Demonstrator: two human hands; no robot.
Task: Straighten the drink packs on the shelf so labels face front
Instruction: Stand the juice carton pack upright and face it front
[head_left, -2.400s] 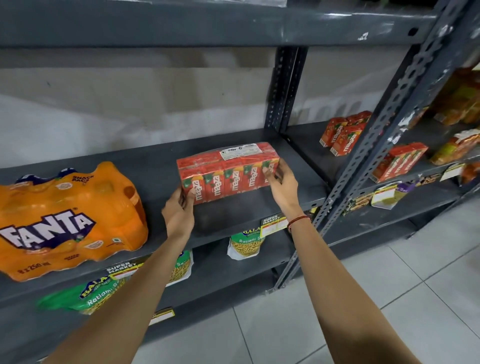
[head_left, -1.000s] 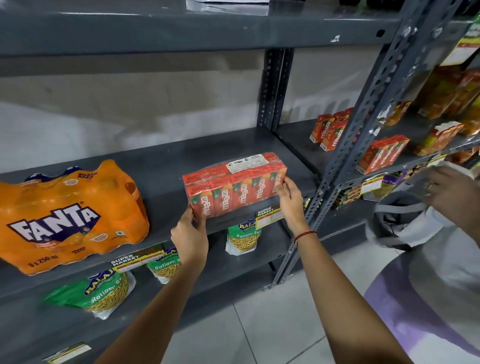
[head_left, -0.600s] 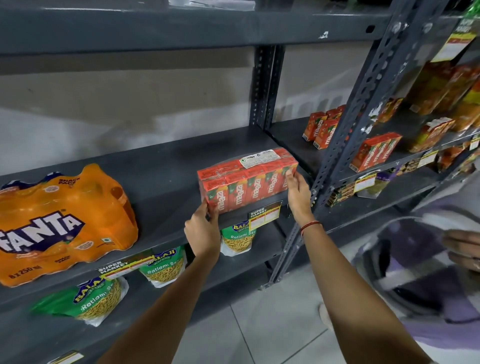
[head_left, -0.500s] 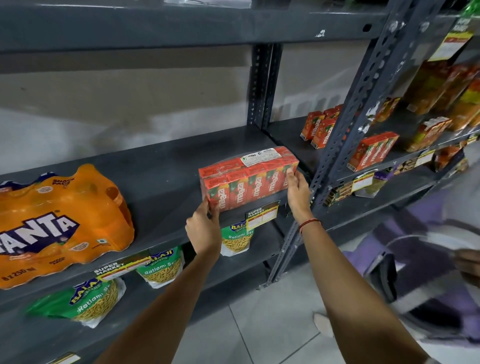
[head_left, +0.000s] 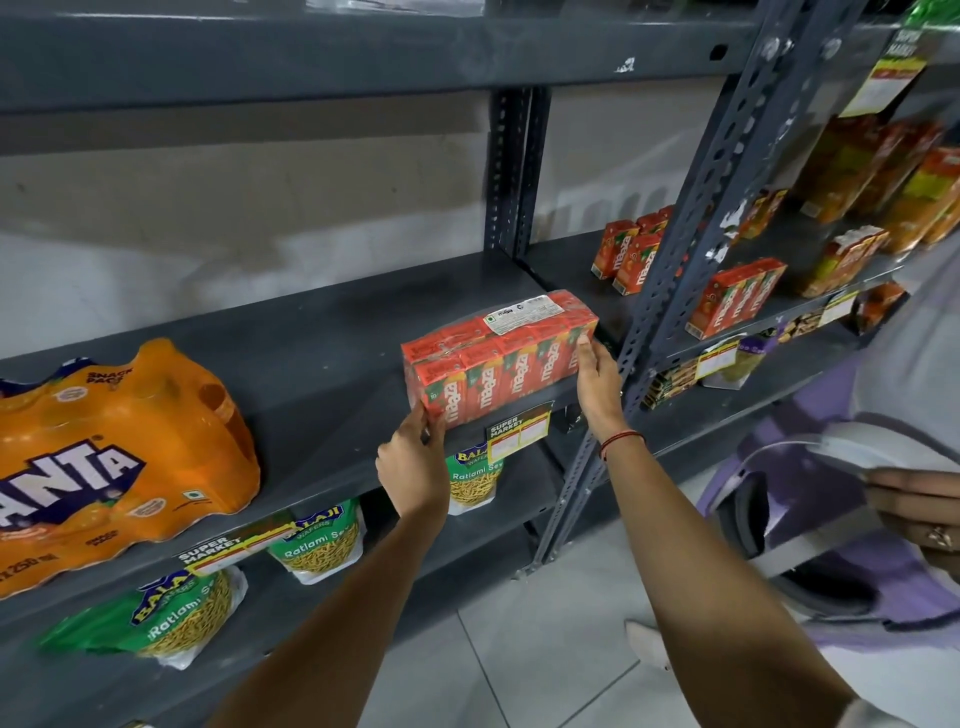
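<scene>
Maaza pack (head_left: 501, 358) (labels frontward) clasped by both hands (head_left: 415, 462) (head_left: 597, 384); Fanta pack (head_left: 114, 462) left

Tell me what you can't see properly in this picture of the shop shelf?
All in the head view:
- Fanta pack: its left end is cut off by the picture's edge.
- Juice pack: the white sticker's print is too small to read; the left hand covers its bottom left corner.
- Price tag: numbers too small.
- Cartons on the far right shelf: blurred.
- Snack bag: partly hidden behind the left hand.
</scene>
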